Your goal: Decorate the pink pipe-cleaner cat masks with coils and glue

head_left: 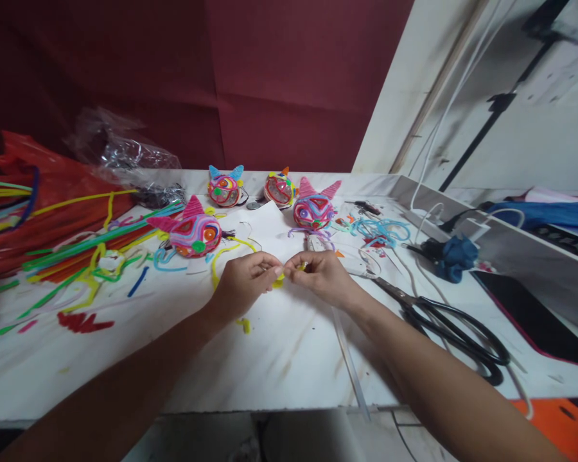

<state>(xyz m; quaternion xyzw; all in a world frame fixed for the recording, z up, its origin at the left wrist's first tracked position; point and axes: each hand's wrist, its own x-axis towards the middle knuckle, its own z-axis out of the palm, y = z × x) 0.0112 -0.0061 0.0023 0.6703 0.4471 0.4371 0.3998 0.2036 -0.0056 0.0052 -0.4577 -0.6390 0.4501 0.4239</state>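
Observation:
My left hand (245, 281) and my right hand (322, 276) meet over the middle of the white table (279, 350), fingertips pinched together on a small yellow pipe cleaner piece (280, 277). A short yellow end (244, 325) lies below my left wrist. Just beyond my hands lies a white sheet of paper (264, 224). Around it sit several pipe-cleaner cat-like heads: a pink one (192, 231) at left, a blue-eared one (225, 187), an orange-eared one (279, 187) and a pink-eared one (314, 208).
Black scissors (450, 327) lie right of my right forearm. Loose coloured pipe cleaners (77, 253) and a red plastic bag (43, 205) fill the left side. A crumpled clear bag (120, 154) sits behind. Blue pipe cleaner bits (380, 231), a blue cloth (455, 255) and cables lie at right.

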